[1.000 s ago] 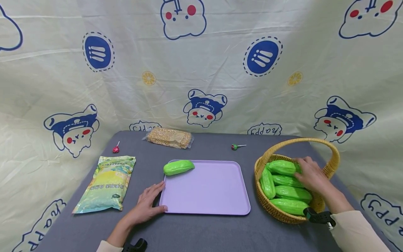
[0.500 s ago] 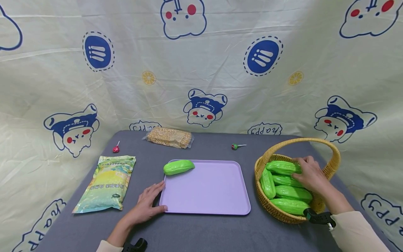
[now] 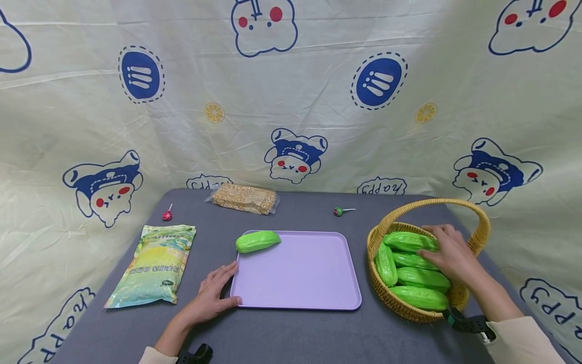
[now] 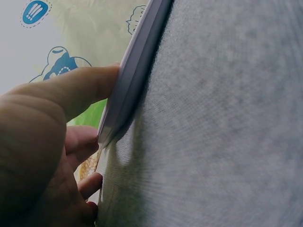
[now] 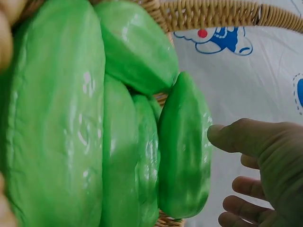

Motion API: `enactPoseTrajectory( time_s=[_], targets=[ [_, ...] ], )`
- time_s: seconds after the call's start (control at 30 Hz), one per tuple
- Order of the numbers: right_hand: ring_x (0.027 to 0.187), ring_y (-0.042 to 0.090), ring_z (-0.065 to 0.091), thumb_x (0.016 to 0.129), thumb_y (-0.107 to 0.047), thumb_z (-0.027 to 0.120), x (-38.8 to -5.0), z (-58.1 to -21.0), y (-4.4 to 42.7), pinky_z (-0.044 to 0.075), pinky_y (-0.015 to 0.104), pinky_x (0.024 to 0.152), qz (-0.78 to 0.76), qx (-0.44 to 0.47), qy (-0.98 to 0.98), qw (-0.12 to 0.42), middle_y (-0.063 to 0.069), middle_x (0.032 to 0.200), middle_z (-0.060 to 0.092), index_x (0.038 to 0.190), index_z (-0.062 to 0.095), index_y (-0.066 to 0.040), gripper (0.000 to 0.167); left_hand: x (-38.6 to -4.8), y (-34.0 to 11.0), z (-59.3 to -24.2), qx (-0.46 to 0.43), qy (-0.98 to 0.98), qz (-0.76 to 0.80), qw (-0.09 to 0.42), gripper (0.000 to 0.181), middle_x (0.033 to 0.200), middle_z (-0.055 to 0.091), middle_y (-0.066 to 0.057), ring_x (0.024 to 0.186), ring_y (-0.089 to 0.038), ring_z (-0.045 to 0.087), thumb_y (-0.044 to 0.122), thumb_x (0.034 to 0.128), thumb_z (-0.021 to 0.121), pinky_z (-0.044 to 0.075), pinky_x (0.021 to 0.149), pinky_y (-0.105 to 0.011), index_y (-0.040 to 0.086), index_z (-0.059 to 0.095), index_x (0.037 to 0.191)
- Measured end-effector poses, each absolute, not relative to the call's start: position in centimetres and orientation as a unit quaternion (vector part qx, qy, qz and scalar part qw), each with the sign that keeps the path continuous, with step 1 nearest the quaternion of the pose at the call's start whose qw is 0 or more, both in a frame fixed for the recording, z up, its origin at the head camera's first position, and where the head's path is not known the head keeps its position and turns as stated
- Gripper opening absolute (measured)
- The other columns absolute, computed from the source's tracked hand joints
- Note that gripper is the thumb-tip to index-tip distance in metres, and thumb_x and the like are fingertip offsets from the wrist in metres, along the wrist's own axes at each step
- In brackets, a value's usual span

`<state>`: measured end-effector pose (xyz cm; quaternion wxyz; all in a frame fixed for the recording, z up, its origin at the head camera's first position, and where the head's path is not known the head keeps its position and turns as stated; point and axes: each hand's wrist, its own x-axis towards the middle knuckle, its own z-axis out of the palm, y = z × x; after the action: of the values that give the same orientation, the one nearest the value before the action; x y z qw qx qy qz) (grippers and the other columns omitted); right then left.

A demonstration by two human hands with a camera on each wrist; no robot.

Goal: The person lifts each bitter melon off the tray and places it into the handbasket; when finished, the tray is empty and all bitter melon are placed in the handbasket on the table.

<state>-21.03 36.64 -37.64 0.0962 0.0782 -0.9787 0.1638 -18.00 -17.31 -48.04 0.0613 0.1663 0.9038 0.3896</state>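
My right hand [image 3: 452, 253] reaches into a wicker basket [image 3: 384, 298] on the right, which holds several shiny, ribbed green cucumber-like vegetables [image 3: 423, 278]. Its thumb and fingers are spread around the right end of the rearmost vegetable [image 3: 409, 241]. In the right wrist view, the thumb tip meets or nearly meets that vegetable [image 5: 184, 151], while the other fingers stand apart from it. My left hand [image 3: 211, 296] rests with spread fingers against the left edge of a purple tray [image 3: 300, 273]. One more green vegetable [image 3: 257, 241] lies at the tray's back left corner.
A yellow-green plastic bag [image 3: 152, 268] lies left of the tray. Behind it is a red lollipop [image 3: 167, 216]. A clear pack of tan grains [image 3: 245, 198] and a green lollipop [image 3: 338, 212] lie at the back. The basket's handle [image 3: 484, 227] arches overhead.
My right hand's thumb and fingers have spread wider around the rearmost vegetable, the thumb shifting slightly left. The right wrist has moved a little down and right. My left hand has not moved.
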Motion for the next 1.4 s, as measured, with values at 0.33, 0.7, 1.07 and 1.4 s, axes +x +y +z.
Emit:
enactPoseTrajectory(
  time_s=[0.33, 0.7, 1.07, 1.4],
  targets=[
    [0.103, 0.046, 0.045, 0.081, -0.022, 0.074, -18.7, -36.7, 34.9, 0.04, 0.057, 0.074, 0.165, 0.112, -0.967, 0.159, 0.032, 0.121, 0.046, 0.129, 0.048, 0.006, 0.061, -18.0, -17.3, -48.1, 0.165, 0.903, 0.392, 0.061, 0.078, 0.154, 0.03, -0.011, 0.139, -0.043, 0.02, 0.037, 0.0814, 0.07, 0.014, 0.102, -0.068, 0.008, 0.035, 0.145],
    [0.11, 0.042, 0.044, 0.078, -0.024, 0.077, -16.6, -36.3, 32.2, 0.039, 0.059, 0.081, 0.182, 0.157, -0.953, 0.185, 0.025, 0.121, 0.05, 0.127, 0.052, 0.0, 0.06, -17.9, -17.3, -47.9, 0.163, 0.901, 0.395, 0.069, 0.079, 0.155, 0.029, -0.011, 0.14, -0.043, 0.018, 0.038, 0.0821, 0.07, 0.012, 0.103, -0.069, 0.009, 0.034, 0.146],
    [0.107, 0.03, 0.051, 0.067, -0.016, 0.084, -15.3, -36.9, 29.1, 0.041, 0.048, 0.083, 0.176, 0.216, -0.929, 0.242, 0.015, 0.116, 0.057, 0.122, 0.057, -0.004, 0.062, -18.0, -17.3, -47.9, 0.161, 0.9, 0.398, 0.072, 0.079, 0.155, 0.028, -0.01, 0.14, -0.043, 0.018, 0.038, 0.082, 0.07, 0.011, 0.103, -0.069, 0.009, 0.034, 0.146],
    [0.106, 0.02, 0.052, 0.068, -0.02, 0.083, -15.2, -38.2, 25.6, 0.042, 0.039, 0.084, 0.175, 0.247, -0.925, 0.229, 0.007, 0.113, 0.059, 0.121, 0.059, -0.007, 0.059, -18.0, -17.3, -47.9, 0.155, 0.899, 0.402, 0.077, 0.079, 0.155, 0.028, -0.009, 0.141, -0.042, 0.016, 0.038, 0.0815, 0.07, 0.009, 0.103, -0.069, 0.01, 0.034, 0.146]
  ],
)
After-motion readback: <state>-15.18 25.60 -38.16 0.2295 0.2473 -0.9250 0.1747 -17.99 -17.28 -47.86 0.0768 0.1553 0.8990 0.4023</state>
